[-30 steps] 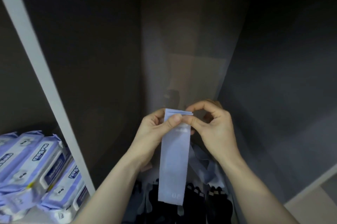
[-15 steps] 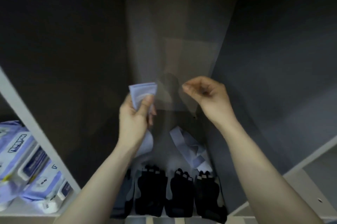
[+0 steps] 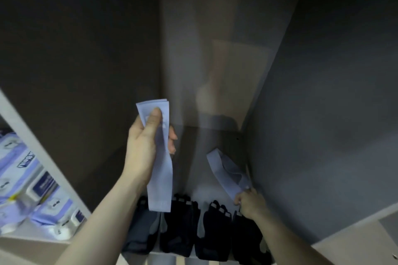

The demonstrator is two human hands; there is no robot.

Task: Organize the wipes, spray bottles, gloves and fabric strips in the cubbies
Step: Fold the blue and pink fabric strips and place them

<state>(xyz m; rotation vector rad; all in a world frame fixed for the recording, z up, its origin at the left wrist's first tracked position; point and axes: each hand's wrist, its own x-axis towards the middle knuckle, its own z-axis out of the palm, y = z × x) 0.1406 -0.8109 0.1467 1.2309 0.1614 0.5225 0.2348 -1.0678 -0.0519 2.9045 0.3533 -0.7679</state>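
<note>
Left hand (image 3: 144, 148) held a folded strip (image 3: 159, 157) upright inside the cubby (image 3: 323, 113), thumb pinching its upper end; long axis near vertical, lower end hanging free below the grip, above the gloves (image 3: 183, 228). Right hand (image 3: 249, 202), fingers curled, pinched the near end of a second strip (image 3: 228, 172) lying by the right wall, slanting back-left. Gloves lined the shelf's front edge. Wipes (image 3: 25, 178) in left cubby.

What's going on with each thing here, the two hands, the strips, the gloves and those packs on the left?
Left hand: holds a folded strip upright.
Folded fabric strip: hanging from the left hand, above the gloves.
Right hand: pinching the loose strip's end.
Loose fabric strip: crumpled on the cubby floor.
Black gloves: lying in a row at the front.
Wipe packs: stacked in the left cubby.
</note>
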